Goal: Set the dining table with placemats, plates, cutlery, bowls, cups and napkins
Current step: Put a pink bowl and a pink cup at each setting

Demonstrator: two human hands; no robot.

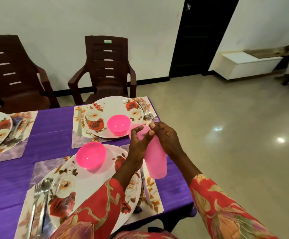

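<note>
Both hands hold a pink cup (155, 157) above the right edge of the purple-covered table (54, 131). The left hand (141, 140) grips the cup near its rim; the right hand (166, 137) pinches the rim from the opposite side. The cup is tilted, base toward the camera. Two floral plates (112, 106) (92, 188) on placemats each carry a pink bowl (118, 124) (91, 155). A fork and spoon (40, 195) lie left of the near plate. Two brown chairs (108, 66) stand beyond the table.
</note>
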